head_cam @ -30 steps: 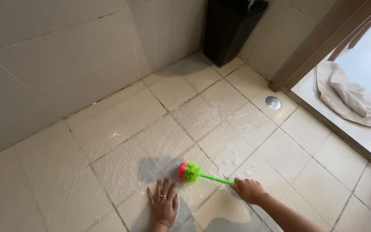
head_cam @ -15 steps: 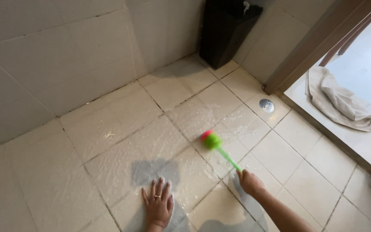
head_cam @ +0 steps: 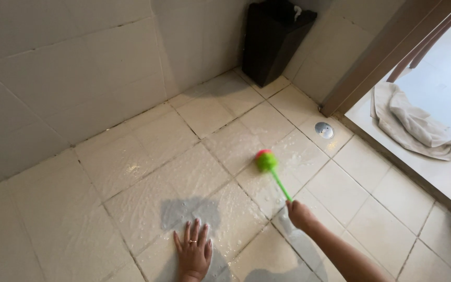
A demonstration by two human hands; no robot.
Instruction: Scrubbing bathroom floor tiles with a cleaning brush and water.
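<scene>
My right hand (head_cam: 301, 215) grips the thin green handle of a scrub brush (head_cam: 267, 162). Its round green and pink head rests on the wet beige floor tiles (head_cam: 131, 172), up and left of the hand. My left hand (head_cam: 194, 251) lies flat on the wet floor with fingers spread and a ring on one finger. It holds nothing. The two hands are about one tile apart.
A dark waste bin (head_cam: 273, 40) stands in the corner by the tiled wall (head_cam: 69, 78). A round metal floor drain (head_cam: 324, 130) sits near the doorway. A crumpled beige towel (head_cam: 416, 125) lies beyond the threshold on the right.
The brush head has swept from just beside my left hand up and to the right across the tiles. My right hand shifted right with it. The left hand stayed flat.
</scene>
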